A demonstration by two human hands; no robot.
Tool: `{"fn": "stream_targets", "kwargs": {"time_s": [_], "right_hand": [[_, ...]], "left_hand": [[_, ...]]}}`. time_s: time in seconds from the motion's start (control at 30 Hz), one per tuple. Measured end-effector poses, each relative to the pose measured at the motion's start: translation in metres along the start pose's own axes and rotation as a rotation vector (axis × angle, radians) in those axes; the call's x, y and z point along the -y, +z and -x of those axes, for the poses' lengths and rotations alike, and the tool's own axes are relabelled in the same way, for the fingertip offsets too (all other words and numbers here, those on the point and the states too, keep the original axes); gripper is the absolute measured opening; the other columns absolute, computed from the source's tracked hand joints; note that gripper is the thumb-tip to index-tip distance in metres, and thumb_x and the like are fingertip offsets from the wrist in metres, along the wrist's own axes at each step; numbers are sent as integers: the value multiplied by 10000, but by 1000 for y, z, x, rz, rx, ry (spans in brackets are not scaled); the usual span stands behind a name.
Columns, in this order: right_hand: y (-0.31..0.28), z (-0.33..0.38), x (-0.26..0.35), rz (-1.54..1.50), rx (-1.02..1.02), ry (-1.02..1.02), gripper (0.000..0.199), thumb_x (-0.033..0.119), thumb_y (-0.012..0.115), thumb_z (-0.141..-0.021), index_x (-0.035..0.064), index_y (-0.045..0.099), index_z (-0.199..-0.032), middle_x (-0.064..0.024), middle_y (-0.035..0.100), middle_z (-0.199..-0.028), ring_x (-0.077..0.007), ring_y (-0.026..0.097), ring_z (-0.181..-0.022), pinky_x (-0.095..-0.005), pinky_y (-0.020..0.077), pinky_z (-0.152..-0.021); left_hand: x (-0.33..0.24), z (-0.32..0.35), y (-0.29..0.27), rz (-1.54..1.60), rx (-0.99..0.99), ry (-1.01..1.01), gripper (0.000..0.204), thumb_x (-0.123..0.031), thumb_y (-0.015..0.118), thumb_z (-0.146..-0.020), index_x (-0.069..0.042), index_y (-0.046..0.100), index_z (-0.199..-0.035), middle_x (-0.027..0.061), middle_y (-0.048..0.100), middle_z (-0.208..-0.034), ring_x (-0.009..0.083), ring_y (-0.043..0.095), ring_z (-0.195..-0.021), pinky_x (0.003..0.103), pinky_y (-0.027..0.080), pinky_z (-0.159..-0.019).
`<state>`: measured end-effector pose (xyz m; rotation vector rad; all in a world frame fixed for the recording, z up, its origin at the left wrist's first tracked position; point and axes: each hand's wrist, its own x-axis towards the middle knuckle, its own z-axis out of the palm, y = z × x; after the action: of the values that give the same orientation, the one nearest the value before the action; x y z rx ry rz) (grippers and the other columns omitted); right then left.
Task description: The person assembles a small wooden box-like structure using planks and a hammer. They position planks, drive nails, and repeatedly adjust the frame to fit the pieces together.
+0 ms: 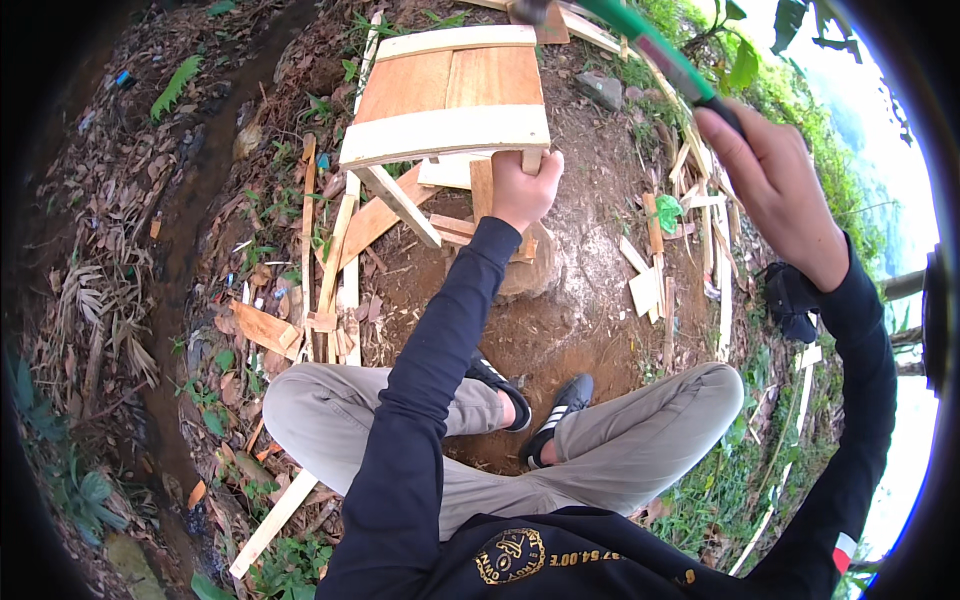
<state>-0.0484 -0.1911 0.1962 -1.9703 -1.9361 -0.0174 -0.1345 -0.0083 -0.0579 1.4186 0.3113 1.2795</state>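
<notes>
A small wooden stool (448, 82) is in front of me, its seat made of brown boards with pale strips across the near and far ends. My left hand (525, 190) is closed around one of its legs, just under the near right corner of the seat. Another leg (400, 205) slants down on the left. Raised at the upper right, my right hand (770, 180) grips the black end of a green-handled hammer (655, 55). Its blurred dark head is at the top edge, beyond the seat's far right corner and apart from it.
A round wood stump (528, 275) stands below my left hand on bare dirt. Long wood strips (338, 260) and offcuts lie to the left; more scraps (648, 290) lie right. A dark bag (792, 302) sits farther right. A muddy channel (175, 330) runs along the left.
</notes>
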Motion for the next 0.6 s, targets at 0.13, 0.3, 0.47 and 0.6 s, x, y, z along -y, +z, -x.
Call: {"fn": "stream_targets", "kwargs": {"time_s": [0.13,0.3,0.47,0.6], "right_hand": [[17,8,-5,-54,-157,-7,349,314,482,-1028,-16,586,-984,-91,498,-588,-189,510,-500,-344,392,-494],[12,0,-22,181,255,-42,362,325,502,-1014,-8,560,-886,-159,459,-588,-308,495,-534,-393,401,-549],[0,-5,0,-46,-158,56,376,346,484,-1024,-6,602,-962,-90,483,-571,-196,495,-482,-344,379,-498],[38,18,-25,177,321,-50,323,312,502,-1015,3,569,-946,-139,517,-604,-299,539,-527,-384,410,-527]], "left_hand": [[8,0,-3,7,19,0,268,-29,639,-856,-54,511,-622,-28,505,-536,62,478,-438,257,370,-418],[-5,4,6,15,-10,43,279,-43,651,-852,-55,502,-617,-31,504,-527,59,473,-438,260,368,-419],[0,2,1,15,3,-20,276,-54,644,-863,-54,513,-621,-31,509,-528,49,472,-446,256,357,-421],[0,3,4,24,15,-36,272,-49,640,-863,-44,525,-617,-28,513,-528,47,469,-455,259,350,-429]]}}
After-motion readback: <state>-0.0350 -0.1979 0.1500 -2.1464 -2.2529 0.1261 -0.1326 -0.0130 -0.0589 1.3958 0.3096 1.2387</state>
